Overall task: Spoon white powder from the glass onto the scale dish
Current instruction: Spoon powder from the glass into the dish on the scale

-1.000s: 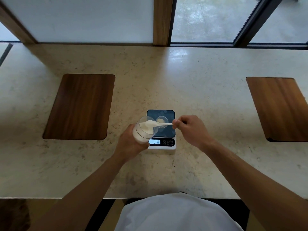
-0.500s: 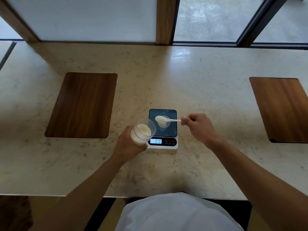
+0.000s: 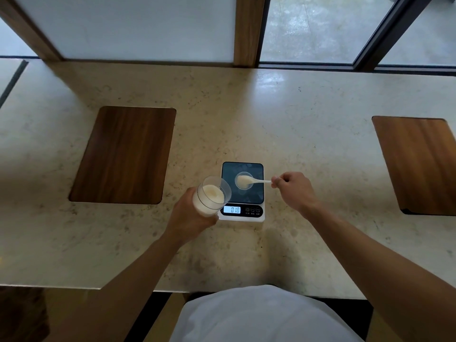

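My left hand (image 3: 188, 217) grips a clear glass (image 3: 212, 197) half full of white powder, tilted toward the scale and held just left of it. A small digital scale (image 3: 243, 191) with a dark top and a lit display sits on the stone counter. On its platform stands a small clear round dish (image 3: 244, 187). My right hand (image 3: 293, 190) pinches the handle end of a white plastic spoon (image 3: 250, 180). The spoon's bowl, heaped with powder, hovers over the dish.
Two dark wooden boards lie on the counter, one at the left (image 3: 124, 154) and one at the right edge (image 3: 419, 164). Window frames run along the counter's far edge (image 3: 222, 65). The near counter edge (image 3: 222, 291) is close to my body.
The spoon came out of the glass loaded with powder and moved right over the dish. My left hand lowered the glass slightly and drew it left, away from the scale.
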Tool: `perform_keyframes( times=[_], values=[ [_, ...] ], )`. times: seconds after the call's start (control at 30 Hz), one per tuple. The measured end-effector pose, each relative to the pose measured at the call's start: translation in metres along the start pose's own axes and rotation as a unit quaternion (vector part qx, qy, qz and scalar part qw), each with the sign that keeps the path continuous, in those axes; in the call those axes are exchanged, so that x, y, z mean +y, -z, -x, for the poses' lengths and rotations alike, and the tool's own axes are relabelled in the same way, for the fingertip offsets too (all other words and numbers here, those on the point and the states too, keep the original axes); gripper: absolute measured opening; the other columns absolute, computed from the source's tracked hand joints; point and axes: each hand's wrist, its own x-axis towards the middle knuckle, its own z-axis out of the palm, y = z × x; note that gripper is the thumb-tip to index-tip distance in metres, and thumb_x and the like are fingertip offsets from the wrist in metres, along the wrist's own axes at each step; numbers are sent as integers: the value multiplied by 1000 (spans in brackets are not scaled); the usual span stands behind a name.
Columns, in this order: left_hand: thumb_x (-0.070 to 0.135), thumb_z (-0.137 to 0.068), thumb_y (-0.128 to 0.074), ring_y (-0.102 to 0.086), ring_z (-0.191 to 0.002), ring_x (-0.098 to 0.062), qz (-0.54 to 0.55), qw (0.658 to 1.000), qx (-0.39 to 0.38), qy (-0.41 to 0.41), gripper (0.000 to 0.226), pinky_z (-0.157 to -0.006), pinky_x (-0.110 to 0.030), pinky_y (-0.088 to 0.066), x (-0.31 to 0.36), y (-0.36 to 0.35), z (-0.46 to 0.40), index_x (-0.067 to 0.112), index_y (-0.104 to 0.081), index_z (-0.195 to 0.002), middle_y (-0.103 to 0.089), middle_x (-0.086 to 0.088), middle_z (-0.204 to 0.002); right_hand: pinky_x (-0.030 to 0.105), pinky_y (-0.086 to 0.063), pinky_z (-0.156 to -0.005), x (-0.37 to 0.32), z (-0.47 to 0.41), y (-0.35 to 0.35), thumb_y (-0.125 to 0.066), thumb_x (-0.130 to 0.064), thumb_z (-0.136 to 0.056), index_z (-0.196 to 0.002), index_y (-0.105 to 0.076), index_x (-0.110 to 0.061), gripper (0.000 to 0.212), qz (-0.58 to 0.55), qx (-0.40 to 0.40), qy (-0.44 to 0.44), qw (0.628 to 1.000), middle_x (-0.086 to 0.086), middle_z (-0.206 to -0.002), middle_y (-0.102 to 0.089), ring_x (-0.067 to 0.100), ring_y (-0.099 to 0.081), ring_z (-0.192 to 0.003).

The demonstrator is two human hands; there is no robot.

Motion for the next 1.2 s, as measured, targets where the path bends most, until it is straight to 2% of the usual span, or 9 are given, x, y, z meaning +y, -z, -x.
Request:
perform_keyframes(
  times=[0.13, 0.33, 0.5, 0.63, 0.97, 1.1, 1.2],
  values=[
    [25, -58, -97, -63, -100, -16, -3, 1000, -2, -3, 83, -74, -12, -42, 0, -1, 1, 20, -55, -129, -64, 6, -114, 25, -37, -49, -3, 2, -1, -56, -31, -98, -81, -75, -14, 30, 20, 0, 21, 1000, 2, -63, -64, 12, -51, -51],
    [28, -57, -97, -64, -102, -17, 2, 1000, -3, 0, 84, -81, -24, -49, -1, -2, -1, 22, -55, -129, -65, 5, -116, 25, -36, -51, -12, 2, -3, -55, -27, -99, -85, -73, -5, 31, 35, 4, 34, 999, -1, -64, -60, 13, -51, -54],
    [26, -57, -97, -63, -103, -16, 5, 1000, -10, -1, 84, -76, -14, -44, -1, -3, -2, 24, -53, -129, -63, 6, -116, 22, -35, -49, -16, 2, -6, -55, -28, -99, -85, -72, -10, 29, 77, 22, 59, 995, -4, -65, -62, 10, -54, -55],
    [27, -58, -97, -63, -103, -15, 5, 1000, -6, -3, 85, -78, -15, -45, -1, -2, -2, 23, -53, -130, -63, 7, -116, 22, -40, -52, -16, 0, -11, -55, -31, -99, -87, -71, -12, 28, 99, 27, 73, 992, -3, -70, -65, 10, -58, -60],
    [25, -58, -98, -63, -104, -16, 8, 1000, 3, -8, 84, -78, -14, -44, 2, -2, -1, 23, -53, -129, -63, 6, -117, 21, -37, -48, -21, 1, -9, -57, -29, -98, -86, -72, -11, 27, 116, 46, 91, 988, -9, -62, -59, 8, -56, -55],
    [24, -59, -98, -63, -106, -18, 6, 1000, 2, -7, 85, -84, -25, -48, 4, -1, -1, 20, -53, -132, -64, 3, -119, 28, -50, -57, -22, 6, -6, -56, -28, -99, -87, -70, -9, 26, 131, 58, 104, 984, 0, -71, -66, 13, -60, -59],
    [23, -60, -98, -63, -106, -18, 1, 1000, 0, -10, 85, -84, -24, -48, 5, -1, -2, 18, -53, -131, -63, 4, -119, 34, -55, -59, -23, 9, -3, -56, -28, -99, -86, -69, -9, 26, 139, 67, 114, 981, 4, -73, -68, 16, -61, -60]
  ],
)
